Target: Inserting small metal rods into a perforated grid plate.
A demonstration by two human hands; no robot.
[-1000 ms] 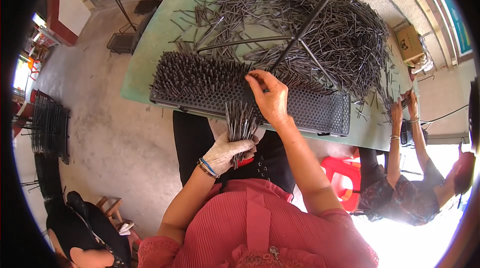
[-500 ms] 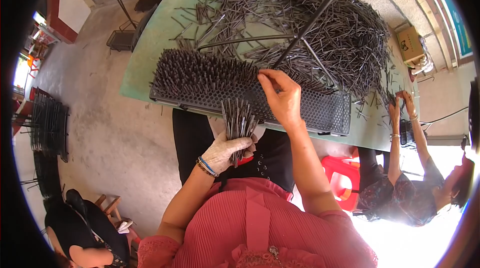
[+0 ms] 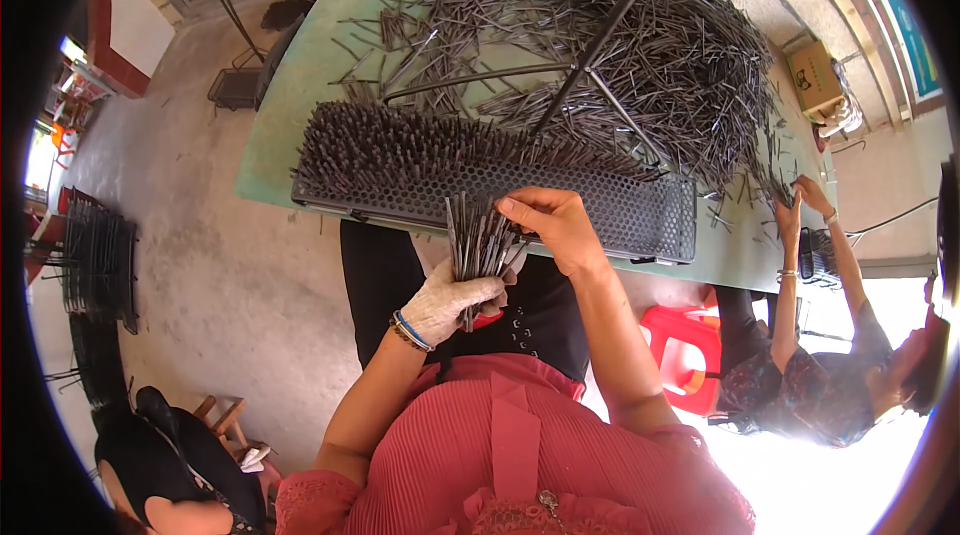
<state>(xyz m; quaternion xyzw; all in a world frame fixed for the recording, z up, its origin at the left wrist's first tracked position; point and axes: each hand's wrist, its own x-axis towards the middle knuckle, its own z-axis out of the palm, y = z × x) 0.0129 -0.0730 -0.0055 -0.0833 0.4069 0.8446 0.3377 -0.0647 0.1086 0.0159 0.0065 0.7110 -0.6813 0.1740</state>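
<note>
My left hand (image 3: 448,305), in a pale glove, is closed around a bundle of thin dark sticks (image 3: 478,243) held upright in front of my lap. At the bundle's upper right side, the thumb and fingers of my bare right hand (image 3: 560,227) pinch at the end of a stick. Just beyond both hands lies a long black perforated tray (image 3: 640,220) along the table's near edge. Many sticks (image 3: 385,150) stand upright in its holes on the left and along the back, while holes at the front right are bare.
A large heap of loose dark sticks (image 3: 690,65) covers the green table (image 3: 290,125). A black metal rod frame (image 3: 585,65) rises over tray and heap. A co-worker's hands (image 3: 800,200) handle sticks at right, near a red stool (image 3: 685,355). Another person (image 3: 180,465) is at lower left.
My right hand has moved back from the tray toward me, down to the top of the bundle. My left hand still holds the bundle in nearly the same place.
</note>
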